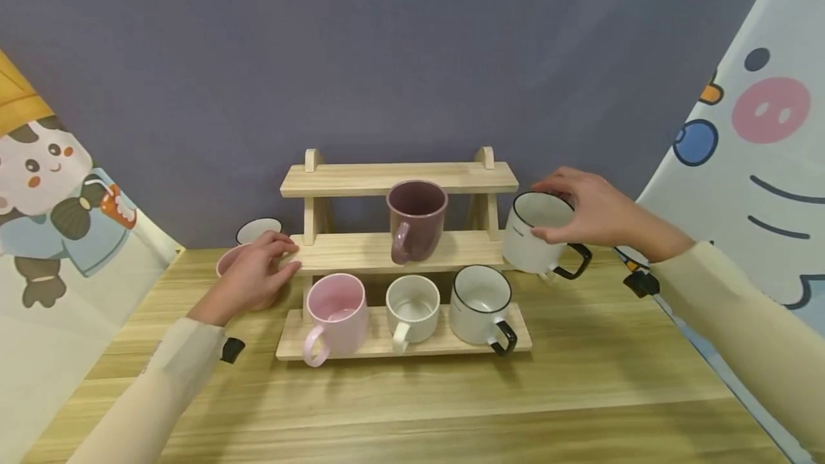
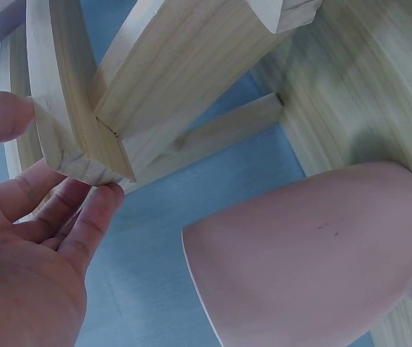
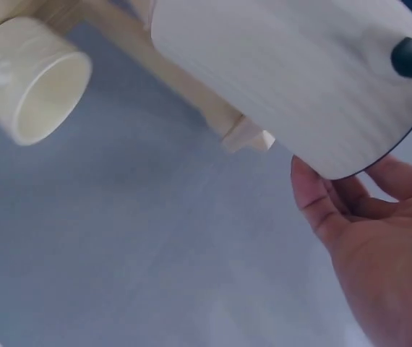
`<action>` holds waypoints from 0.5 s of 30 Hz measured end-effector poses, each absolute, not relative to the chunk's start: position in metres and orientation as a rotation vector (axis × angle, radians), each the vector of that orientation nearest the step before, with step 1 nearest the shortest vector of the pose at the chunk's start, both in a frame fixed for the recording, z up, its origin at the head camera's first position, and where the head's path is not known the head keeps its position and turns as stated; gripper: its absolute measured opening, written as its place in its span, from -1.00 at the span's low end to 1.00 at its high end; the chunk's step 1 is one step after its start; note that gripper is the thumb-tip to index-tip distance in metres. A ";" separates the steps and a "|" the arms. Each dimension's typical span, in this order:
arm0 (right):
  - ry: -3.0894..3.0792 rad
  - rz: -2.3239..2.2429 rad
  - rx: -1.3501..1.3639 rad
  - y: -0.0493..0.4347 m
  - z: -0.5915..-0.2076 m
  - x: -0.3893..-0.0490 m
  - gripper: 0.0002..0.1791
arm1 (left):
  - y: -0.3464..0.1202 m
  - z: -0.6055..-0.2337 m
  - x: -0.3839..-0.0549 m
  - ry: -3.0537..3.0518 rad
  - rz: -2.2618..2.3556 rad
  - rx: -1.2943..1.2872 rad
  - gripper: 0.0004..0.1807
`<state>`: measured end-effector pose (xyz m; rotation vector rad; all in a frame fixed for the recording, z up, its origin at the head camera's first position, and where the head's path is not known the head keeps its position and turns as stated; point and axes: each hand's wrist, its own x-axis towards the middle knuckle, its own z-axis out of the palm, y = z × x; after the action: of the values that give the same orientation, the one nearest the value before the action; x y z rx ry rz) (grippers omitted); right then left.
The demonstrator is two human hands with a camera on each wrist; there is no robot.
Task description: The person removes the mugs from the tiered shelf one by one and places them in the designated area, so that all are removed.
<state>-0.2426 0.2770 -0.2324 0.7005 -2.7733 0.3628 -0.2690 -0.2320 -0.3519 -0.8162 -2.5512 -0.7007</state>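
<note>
My right hand [image 1: 589, 210] holds a white mug [image 1: 531, 249] with a black rim and black handle by its rim, at the right end of the middle board of a wooden tiered shelf [image 1: 399, 176]. In the right wrist view the fingers curl at the rim of this mug. At the other side, my left hand [image 1: 248, 281] pinches the left end of the middle board, thumb on one face and fingers on the other in the left wrist view. Beside that hand is a pink mug [image 2: 314, 253], mostly hidden behind it in the head view. A mauve mug [image 1: 422, 224] stands mid-board.
On the bottom board stand a pink mug [image 1: 338, 313], a small white mug [image 1: 412, 306] and another black-rimmed white mug [image 1: 480, 303]. A dark-rimmed white vessel [image 1: 259, 229] shows behind my left hand. A grey-blue backdrop [image 1: 399, 56] rises behind the wood-grain table [image 1: 399, 414].
</note>
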 end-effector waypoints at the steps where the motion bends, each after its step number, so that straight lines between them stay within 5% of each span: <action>1: -2.777 0.359 0.696 0.281 -0.233 -0.242 -0.32 | -0.232 -0.352 -0.269 -2.553 -0.702 -0.817 -0.74; 15: -2.887 0.350 0.608 0.317 -0.257 -0.239 -0.23 | -0.232 -0.351 -0.270 -2.561 -0.680 -0.827 -0.74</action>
<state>-0.2387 0.3169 -0.2573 0.6079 -2.8874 0.3496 -0.2700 -0.2325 -0.3512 -0.8266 -2.5611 -0.6800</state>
